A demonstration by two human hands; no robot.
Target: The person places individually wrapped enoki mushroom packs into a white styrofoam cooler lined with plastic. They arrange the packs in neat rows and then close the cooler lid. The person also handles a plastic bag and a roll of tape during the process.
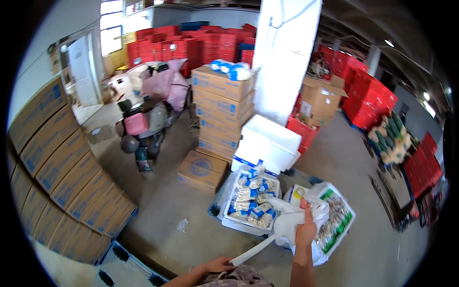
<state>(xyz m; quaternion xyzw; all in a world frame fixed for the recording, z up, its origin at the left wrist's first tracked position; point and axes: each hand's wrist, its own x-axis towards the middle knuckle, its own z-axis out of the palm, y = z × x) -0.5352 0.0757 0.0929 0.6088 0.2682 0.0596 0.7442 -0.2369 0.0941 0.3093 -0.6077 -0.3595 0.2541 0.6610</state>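
My right hand (pixel 306 229) grips a white plastic bag (pixel 287 222) above the gap between two foam boxes. A white strip (pixel 252 250) runs from the bunched plastic down to my left hand (pixel 219 264), which holds its end near my waist. The left foam box (pixel 229 221) is filled with blue-and-white packets of pale mushrooms (pixel 251 201), apparently enoki. In the right foam box (pixel 346 227) lie clear packets with green print (pixel 333 219), partly covered by the bag. A yellow roll of tape (pixel 299 192) rests just beyond my right hand.
Stacked cartons (pixel 75 172) rise at the left on a blue pallet (pixel 123 265). More cartons (pixel 222 104) stand ahead beside a white pillar (pixel 283 61) and white foam boxes (pixel 270 140). A scooter (pixel 147 122) is parked behind. Red crates (pixel 367 93) and a pallet jack (pixel 391 193) are at the right.
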